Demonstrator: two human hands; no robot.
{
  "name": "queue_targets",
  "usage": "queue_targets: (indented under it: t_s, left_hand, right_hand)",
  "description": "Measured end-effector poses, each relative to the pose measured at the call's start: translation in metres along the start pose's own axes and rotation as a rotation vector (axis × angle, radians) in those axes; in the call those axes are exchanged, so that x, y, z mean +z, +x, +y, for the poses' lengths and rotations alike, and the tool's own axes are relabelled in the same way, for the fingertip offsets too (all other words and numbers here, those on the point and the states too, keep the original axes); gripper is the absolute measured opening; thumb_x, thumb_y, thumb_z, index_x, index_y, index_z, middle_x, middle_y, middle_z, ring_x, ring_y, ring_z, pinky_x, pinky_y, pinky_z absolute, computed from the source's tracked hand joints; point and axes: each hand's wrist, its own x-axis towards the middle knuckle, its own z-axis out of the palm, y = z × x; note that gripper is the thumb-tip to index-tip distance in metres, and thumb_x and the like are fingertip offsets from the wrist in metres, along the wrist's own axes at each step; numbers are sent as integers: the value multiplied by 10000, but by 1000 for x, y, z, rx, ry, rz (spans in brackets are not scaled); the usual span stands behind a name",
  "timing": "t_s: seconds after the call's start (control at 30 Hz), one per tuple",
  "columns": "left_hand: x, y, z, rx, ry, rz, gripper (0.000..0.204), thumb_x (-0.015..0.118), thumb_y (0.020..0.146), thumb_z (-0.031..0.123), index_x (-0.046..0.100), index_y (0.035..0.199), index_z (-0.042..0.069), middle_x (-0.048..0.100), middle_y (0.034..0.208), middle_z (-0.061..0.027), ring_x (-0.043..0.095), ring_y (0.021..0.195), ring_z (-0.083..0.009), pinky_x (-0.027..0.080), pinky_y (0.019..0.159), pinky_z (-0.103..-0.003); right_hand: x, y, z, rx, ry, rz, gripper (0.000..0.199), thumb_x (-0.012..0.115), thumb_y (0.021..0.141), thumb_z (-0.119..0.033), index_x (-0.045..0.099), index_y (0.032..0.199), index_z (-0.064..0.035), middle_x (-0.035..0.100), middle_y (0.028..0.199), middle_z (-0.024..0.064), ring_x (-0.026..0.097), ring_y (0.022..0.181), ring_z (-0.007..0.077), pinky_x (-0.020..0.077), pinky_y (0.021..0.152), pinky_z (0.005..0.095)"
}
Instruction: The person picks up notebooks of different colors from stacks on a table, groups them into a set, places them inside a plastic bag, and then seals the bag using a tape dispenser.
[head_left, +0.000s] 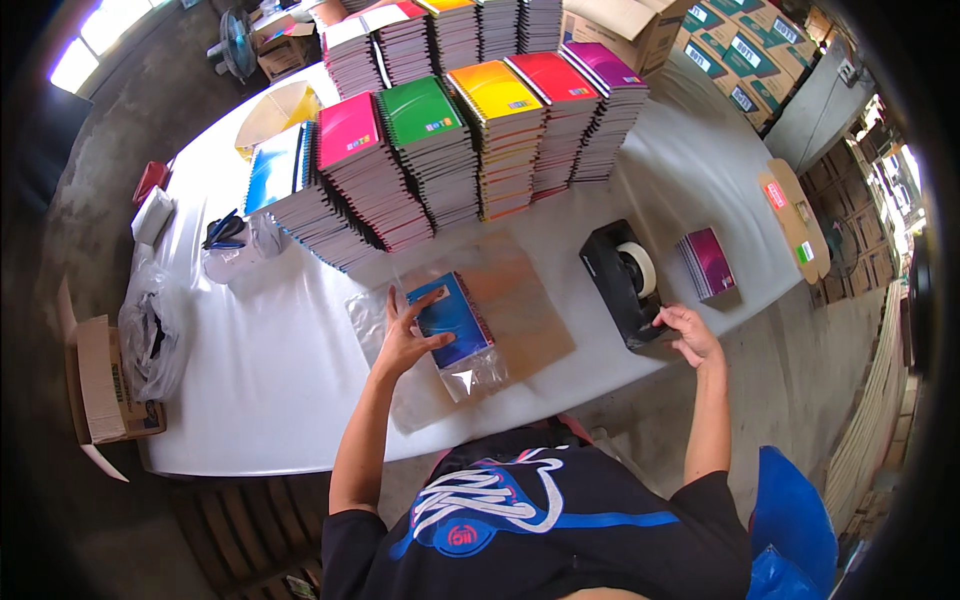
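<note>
Left hand (pixel 408 338): flat, fingers spread, pressing on blue spiral notebook in clear plastic sleeve (pixel 452 322); gripping nothing. Notebook lies directly under and just right of this hand, long axis running away from the person. Right hand (pixel 688 334): fingers curled on near end of black tape dispenser (pixel 626 284), well apart on white table (pixel 300 360).

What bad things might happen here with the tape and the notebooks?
The right hand touches the black tape dispenser, which sits near the white table's edge; a hard tug might drag it off. The left hand presses the blue notebook in a clear plastic bag; the loose bag may slip. The tall stacks of colourful spiral notebooks could topple if bumped.
</note>
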Motion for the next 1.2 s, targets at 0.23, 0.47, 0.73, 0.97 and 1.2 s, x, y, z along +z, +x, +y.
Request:
queue_targets:
  t_s: [0.23,0.47,0.73,0.97,1.2]
  left_hand:
    - [0,-2,12,-78,-54,-9,773,852,579,333,525,1277,279,223,1470,-173,36,1401,-331,429,979,-446]
    - [0,-4,13,-25,-47,-10,787,851,572,355,520,1282,283,188,1475,-171,58,1397,-337,413,993,-457]
    - [-3,-3,5,0,-52,8,804,853,560,379,513,1285,305,52,1485,-257,-51,1393,-373,321,1049,-477]
    - [4,0,-1,34,-89,-13,836,843,573,400,469,1313,296,57,1488,-247,-120,1372,-400,212,1109,-505]
    - [-1,-4,0,58,44,-42,913,829,610,390,366,1380,222,163,1452,-286,-32,1372,-411,221,1101,-500]
  right_hand:
    - [2,-30,27,-235,230,-50,205,642,846,-190,673,751,-10,455,1298,69,493,1109,201,430,884,514]
    - [4,-32,37,-490,-863,827,167,654,802,-112,718,955,-91,611,1069,101,553,846,106,461,635,266]
    - [210,0,-109,-413,-260,-595,832,635,837,-117,104,1474,-183,646,668,72,434,421,59,361,396,216]
    - [319,78,-91,-532,-924,-491,930,713,741,-235,130,1463,-171,653,734,119,606,532,176,499,547,335]
    - [303,66,-99,-555,-1257,-109,1026,763,650,-449,197,1437,-114,661,889,175,652,816,330,515,736,423]
